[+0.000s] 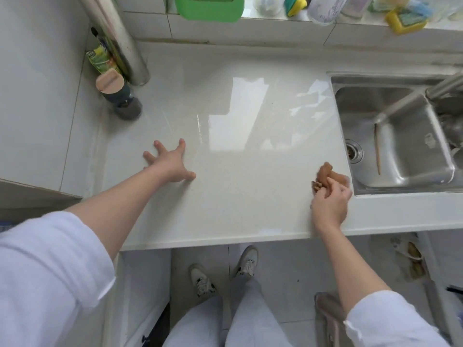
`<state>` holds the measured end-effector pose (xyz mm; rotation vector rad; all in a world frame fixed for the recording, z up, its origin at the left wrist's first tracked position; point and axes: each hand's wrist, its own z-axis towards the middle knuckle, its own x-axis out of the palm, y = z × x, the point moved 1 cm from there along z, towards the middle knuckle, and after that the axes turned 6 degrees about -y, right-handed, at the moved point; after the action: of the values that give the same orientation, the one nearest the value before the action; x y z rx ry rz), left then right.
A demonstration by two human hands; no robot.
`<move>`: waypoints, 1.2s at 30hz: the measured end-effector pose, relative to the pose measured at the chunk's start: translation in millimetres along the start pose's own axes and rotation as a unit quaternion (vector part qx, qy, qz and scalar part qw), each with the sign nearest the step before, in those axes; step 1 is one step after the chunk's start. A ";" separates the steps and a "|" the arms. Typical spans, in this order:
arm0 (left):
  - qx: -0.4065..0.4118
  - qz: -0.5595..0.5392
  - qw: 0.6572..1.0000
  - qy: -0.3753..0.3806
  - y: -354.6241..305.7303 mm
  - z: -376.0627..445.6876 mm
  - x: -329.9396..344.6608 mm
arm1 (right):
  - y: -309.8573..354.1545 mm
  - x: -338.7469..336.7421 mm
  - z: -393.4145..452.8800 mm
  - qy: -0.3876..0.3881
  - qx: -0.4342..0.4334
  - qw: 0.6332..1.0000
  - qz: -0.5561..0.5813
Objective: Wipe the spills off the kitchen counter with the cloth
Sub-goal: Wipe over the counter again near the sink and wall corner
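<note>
Counter first: glossy off-white stone counter (pixel 238 136) fills most of my view, bright window glare across its middle, a few thin wet streaks near the centre. I can't pick out any distinct spill; what's left may be just that sheen. Judging by this, the wipe is either nearly finished or about to begin on the right side.

Stainless steel sink (pixel 400 136) sits sunk into the counter at the right, its rim just beside the working hand. A sensible end point for a pass, I'd guess, since crumbs and liquid can be pushed over the edge into the basin.

Left hand (pixel 170 162) lies flat on the counter, fingers spread and straight, holding nothing. It looks like a brace, taking weight while the person leans in over the surface.

Right hand (pixel 330 201) is near the front right corner, fingers curled round a crumpled brown cloth (pixel 328 175). The cloth is bunched, not spread, and bulges out ahead of the knuckles toward the sink. It appears to touch the counter, though I can't be sure.

Dark glass jar with a pale wooden lid (pixel 117 96) stands back left against the wall, well apart from both hands, so out of the wiping path.
</note>
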<state>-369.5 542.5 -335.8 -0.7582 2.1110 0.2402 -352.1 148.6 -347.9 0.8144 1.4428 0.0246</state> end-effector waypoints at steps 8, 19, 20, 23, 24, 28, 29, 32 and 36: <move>0.011 -0.061 0.996 -0.065 -2.9 -35.6 13.8 | 27.0 20.3 -122.6 0.288 -0.416 0.862 0.020; 0.058 0.043 0.997 -0.014 22.2 -83.3 52.8 | -11.6 -13.0 -83.1 0.169 -0.194 0.965 -0.059; 0.059 0.049 0.997 -0.011 21.0 -84.2 51.1 | 1.6 0.5 -109.9 0.213 -0.219 0.951 -0.049; 0.068 0.067 0.995 -0.003 24.1 -85.3 48.7 | 29.8 19.5 -155.3 0.304 -0.313 0.899 -0.029; 0.072 0.075 0.995 0.001 26.1 -85.8 48.5 | 29.6 16.7 -148.5 0.315 -0.328 0.890 -0.028; 0.091 0.112 0.989 0.022 24.5 -86.1 40.3 | -19.3 -17.8 -78.9 0.253 -0.258 0.930 -0.074; 0.100 0.122 0.987 0.023 24.0 -86.0 38.8 | -30.1 -28.3 -67.1 0.223 -0.229 0.945 -0.073; 0.118 0.138 0.983 0.015 26.7 -82.6 33.1 | -29.5 -32.3 -70.2 0.184 -0.217 0.955 -0.089; 0.136 0.152 0.979 0.011 34.0 -84.0 25.9 | 23.4 13.4 -145.5 0.257 -0.290 0.921 -0.044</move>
<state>-457.4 523.0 -307.8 -0.2772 2.2175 0.1014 -466.6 241.5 -335.2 0.2506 1.8306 0.6099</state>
